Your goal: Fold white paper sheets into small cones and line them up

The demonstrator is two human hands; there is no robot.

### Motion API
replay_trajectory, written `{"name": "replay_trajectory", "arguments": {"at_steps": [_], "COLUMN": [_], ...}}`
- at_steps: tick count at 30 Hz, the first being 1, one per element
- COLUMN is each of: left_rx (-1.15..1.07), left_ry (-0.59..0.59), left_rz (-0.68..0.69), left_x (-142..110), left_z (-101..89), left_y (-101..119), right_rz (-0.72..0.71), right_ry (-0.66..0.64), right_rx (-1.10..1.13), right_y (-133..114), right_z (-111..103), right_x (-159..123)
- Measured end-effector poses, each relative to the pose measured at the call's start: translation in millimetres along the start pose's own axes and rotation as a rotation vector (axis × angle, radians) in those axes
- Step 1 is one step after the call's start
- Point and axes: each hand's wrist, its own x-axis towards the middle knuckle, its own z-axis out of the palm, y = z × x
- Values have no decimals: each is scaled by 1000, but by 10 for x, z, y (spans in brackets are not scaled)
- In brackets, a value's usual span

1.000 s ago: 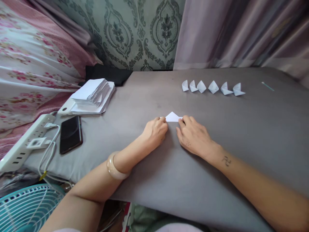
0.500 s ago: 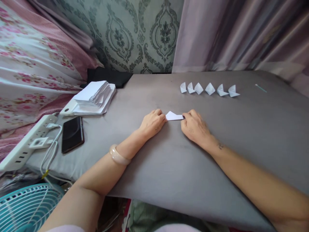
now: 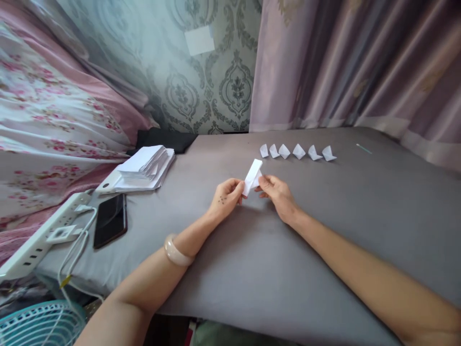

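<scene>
A small folded white paper (image 3: 253, 174) is held up between my two hands, tilted, with a long flat strip along one side and a pointed part at its right. My left hand (image 3: 227, 194) pinches its lower left end between thumb and fingers. On the right edge, the thumb and fingers of my right hand (image 3: 279, 193) grip the pointed part. Behind my hands, several folded paper boats (image 3: 298, 152) stand in a row on the grey cloth-covered table (image 3: 273, 259).
At the left lies a stack of white paper (image 3: 142, 166), close to a black phone (image 3: 111, 220) and a white power strip (image 3: 46, 235) with cables. A teal fan (image 3: 39, 324) stands below the table's left edge. A thin stick (image 3: 363, 148) lies far right.
The folded paper has been raised and turned from lying level to a steep tilt. My hands have drawn closer together, and the view has tipped upward.
</scene>
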Motion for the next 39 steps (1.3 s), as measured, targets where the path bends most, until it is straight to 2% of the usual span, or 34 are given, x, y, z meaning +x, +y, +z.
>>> {"name": "replay_trajectory", "arguments": {"at_steps": [4, 8, 13, 17, 19, 22, 24, 30, 39], "left_rx": [-42, -113, -307, -459, -488, -488, -484, -497, -440], "left_ry": [-85, -190, -35, 9, 41, 89, 107, 144, 158], "left_rz": [-26, -71, -95, -138, -152, -137, -132, -123, -77], "left_x": [-29, -5, 36, 58, 59, 47, 34, -10, -27], "left_z": [89, 84, 36, 22, 27, 44, 60, 102, 119], "left_y": [-62, -81, -5, -1, -12, -17, -7, 51, 61], "right_rz": [-37, -62, -115, -178, -251, -413, -521, -833, -849], "right_ry": [96, 92, -25, -111, -65, 101, 154, 94, 97], "right_rx": [2, -61, -207, -348, -389, -429, -504, -738, -986], "right_y": [-2, 21, 27, 50, 62, 70, 65, 37, 89], "right_z": [50, 0, -21, 11, 32, 57, 65, 58, 42], "right_x": [-34, -1, -30, -87, -103, -109, -111, -143, -172]}}
